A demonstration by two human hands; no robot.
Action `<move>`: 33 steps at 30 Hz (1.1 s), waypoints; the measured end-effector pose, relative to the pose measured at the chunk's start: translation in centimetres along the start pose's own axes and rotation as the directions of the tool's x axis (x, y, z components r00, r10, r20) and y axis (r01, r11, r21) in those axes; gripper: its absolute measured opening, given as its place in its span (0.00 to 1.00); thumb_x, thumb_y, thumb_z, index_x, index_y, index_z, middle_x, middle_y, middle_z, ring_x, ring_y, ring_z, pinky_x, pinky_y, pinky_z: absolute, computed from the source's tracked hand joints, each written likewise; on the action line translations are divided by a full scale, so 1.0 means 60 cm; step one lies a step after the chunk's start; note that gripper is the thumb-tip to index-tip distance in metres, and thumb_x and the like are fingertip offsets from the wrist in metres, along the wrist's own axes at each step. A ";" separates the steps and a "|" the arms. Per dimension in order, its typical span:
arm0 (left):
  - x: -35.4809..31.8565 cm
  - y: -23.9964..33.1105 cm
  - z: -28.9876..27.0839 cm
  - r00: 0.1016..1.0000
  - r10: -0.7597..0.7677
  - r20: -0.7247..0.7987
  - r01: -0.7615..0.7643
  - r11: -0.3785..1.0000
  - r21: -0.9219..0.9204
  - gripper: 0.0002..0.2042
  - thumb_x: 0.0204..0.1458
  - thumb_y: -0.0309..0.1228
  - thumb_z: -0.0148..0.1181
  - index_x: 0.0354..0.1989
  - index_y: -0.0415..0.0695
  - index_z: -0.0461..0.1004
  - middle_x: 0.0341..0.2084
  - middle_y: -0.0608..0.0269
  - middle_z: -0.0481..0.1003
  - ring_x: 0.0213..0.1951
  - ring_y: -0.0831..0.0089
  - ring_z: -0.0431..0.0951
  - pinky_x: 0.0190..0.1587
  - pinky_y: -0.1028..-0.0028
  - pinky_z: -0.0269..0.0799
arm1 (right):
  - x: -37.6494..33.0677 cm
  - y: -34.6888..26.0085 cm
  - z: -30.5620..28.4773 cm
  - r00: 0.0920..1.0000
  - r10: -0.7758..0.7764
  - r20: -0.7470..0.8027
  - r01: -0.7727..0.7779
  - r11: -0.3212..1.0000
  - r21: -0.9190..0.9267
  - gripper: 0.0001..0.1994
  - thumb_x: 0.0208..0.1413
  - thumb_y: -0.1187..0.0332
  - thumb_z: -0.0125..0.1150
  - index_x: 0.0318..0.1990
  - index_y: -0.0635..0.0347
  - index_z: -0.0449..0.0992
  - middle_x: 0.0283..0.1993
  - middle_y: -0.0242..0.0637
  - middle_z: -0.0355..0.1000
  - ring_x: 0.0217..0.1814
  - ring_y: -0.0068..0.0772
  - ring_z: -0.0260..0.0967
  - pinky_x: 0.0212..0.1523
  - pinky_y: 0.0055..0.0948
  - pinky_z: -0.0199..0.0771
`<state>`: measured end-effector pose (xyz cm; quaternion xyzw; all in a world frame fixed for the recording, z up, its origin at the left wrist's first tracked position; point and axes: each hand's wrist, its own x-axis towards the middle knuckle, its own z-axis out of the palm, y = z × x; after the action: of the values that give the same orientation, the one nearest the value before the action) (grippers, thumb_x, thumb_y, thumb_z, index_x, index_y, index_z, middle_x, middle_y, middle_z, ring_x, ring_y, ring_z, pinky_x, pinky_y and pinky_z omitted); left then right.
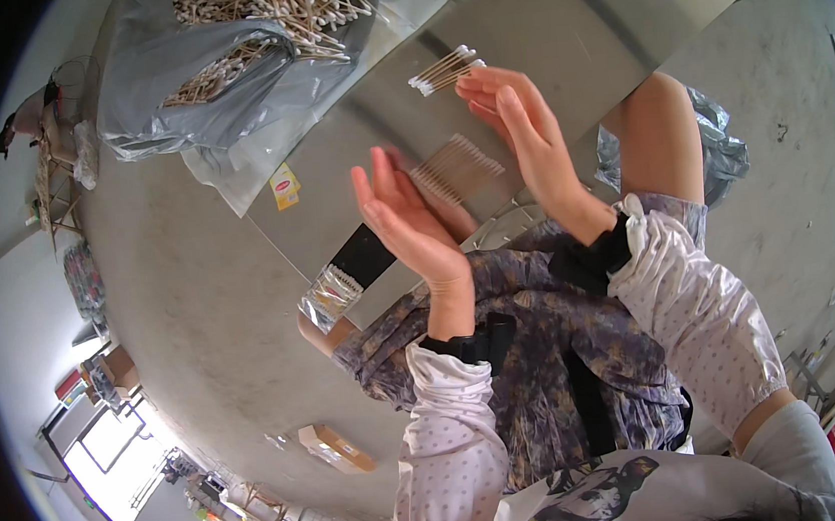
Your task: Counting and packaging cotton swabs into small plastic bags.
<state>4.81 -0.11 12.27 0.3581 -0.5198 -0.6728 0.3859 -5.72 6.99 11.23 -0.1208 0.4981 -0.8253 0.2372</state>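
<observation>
At centre I see the left hand (412,229), fingers spread, and the right hand (538,140), fingers close together; between them, one cotton-swab row (456,168), blurred, contact unclear. Upper centre: one smaller swab group (439,69). Upper left: one grey plastic bag (145,91), cut off.

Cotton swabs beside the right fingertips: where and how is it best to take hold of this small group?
Probably grip the cotton swabs by their bare middles, pinching across the group's long sides from above with the right hand, which is nearest. They lie roughly parallel, with white tips at both ends.
</observation>
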 end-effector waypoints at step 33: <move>-0.038 0.009 -0.140 0.925 -0.230 0.301 0.346 0.837 -0.425 0.23 0.71 0.42 0.33 0.25 0.42 0.65 0.22 0.62 0.67 0.29 0.70 0.69 0.59 0.55 0.67 | -0.004 0.084 0.090 0.829 -0.030 0.559 0.556 -0.064 -0.828 0.28 0.58 0.77 0.45 0.68 0.61 0.59 0.72 0.46 0.57 0.77 0.45 0.47 0.77 0.44 0.43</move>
<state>13.31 -1.73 11.29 0.2449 -0.3233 -0.8670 0.2895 -1.78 1.01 9.36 -0.5116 0.8286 -0.2266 -0.0177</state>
